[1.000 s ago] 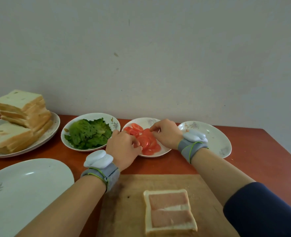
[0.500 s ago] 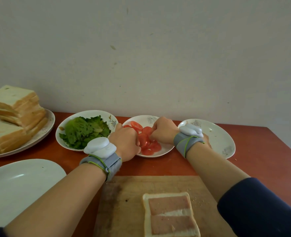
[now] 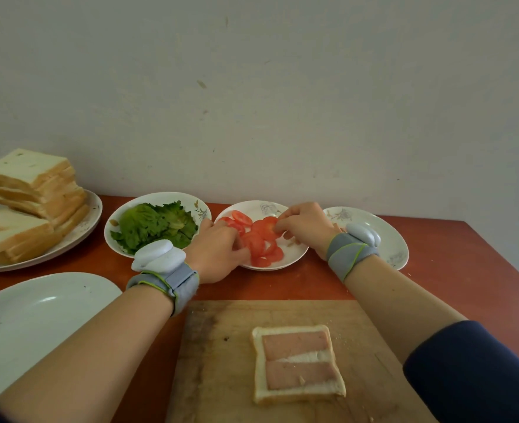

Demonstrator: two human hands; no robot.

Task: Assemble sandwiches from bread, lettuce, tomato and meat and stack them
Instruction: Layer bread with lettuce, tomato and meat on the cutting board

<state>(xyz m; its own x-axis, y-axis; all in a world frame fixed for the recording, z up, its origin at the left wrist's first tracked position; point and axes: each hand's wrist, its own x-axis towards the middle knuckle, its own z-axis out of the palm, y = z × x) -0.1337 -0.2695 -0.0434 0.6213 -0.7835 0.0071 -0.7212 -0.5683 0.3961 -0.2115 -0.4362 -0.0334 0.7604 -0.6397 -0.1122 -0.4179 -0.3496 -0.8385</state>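
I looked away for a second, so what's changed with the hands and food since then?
Little: both hands stay over the tomato plate. The right hand has lifted slightly, pinching a tomato slice; the left hand still works the slices. Bread with meat, lettuce and bread stack unchanged.

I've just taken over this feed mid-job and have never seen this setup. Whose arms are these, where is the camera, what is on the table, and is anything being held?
No machine here: a person works with bare hands, and the one camera sits on their head, looking forward and down. Each wrist wears a grey band with a white pod.

The left hand and right hand both reach into the plate of tomato slices. The right hand's fingertips pinch a slice; whether the left hand grips one is unclear.

Along the wall stand a plate of stacked bread, a bowl of lettuce and an empty plate. A large plate lies near left. On the cutting board lies a bread slice with two meat strips.
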